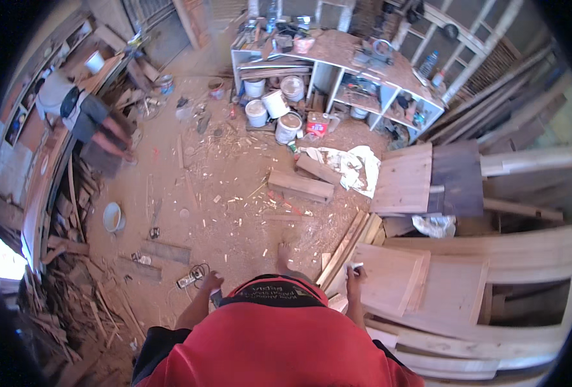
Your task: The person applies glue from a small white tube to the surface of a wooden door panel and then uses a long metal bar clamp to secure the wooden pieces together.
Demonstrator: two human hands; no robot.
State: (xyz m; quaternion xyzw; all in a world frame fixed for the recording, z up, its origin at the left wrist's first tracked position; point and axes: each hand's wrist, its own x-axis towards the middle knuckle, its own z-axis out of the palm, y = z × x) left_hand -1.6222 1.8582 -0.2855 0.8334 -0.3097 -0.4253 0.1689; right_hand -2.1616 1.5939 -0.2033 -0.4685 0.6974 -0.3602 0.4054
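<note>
My left hand hangs low at my left side with its fingers curled. Part of a small pale object shows just below them, too small to name. On my other side, my right hand is closed on a small white piece, perhaps folded paper or cloth. That hand is over the near-left edge of a pale wooden panel. Beside it, a stack of long wooden strips slants away from me. A corded power tool lies on the floor just left of my left hand.
Wooden blocks and shavings lie on the floor ahead. White buckets crowd a cluttered workbench. Another person bends over the left bench. Scrap wood piles at left; a large wooden frame lies at right.
</note>
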